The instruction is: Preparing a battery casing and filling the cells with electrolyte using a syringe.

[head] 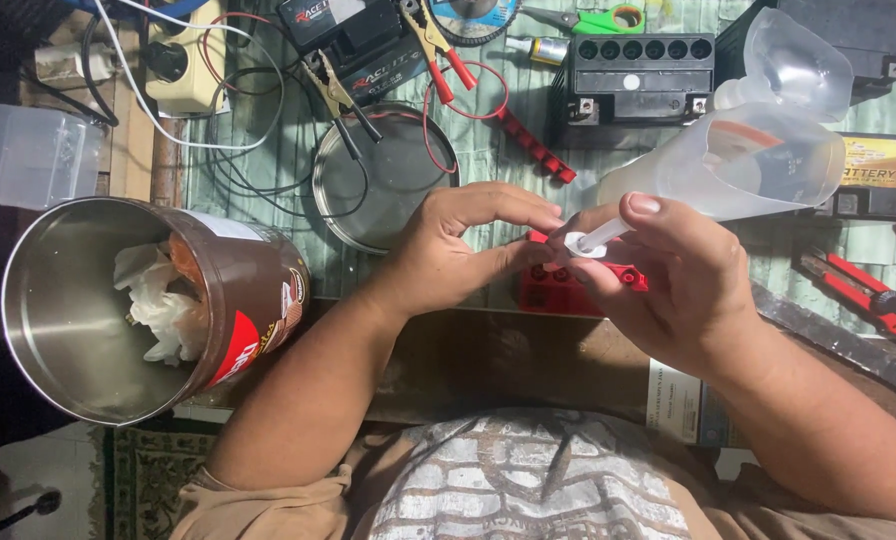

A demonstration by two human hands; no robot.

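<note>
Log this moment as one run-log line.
right hand: holds clear bottle, nozzle down | left hand: at nozzle tip | below: red box

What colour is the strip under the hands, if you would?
The strip is red, seen in the head view.

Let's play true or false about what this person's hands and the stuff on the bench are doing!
1. The right hand holds a clear plastic bottle by its white nozzle. True.
2. The left hand grips the jumper clamps. False: it meets the nozzle tip over a red part.
3. The big metal can has crumpled paper inside. True.
4. The black battery sits in the can. False: it is on the bench.
</note>
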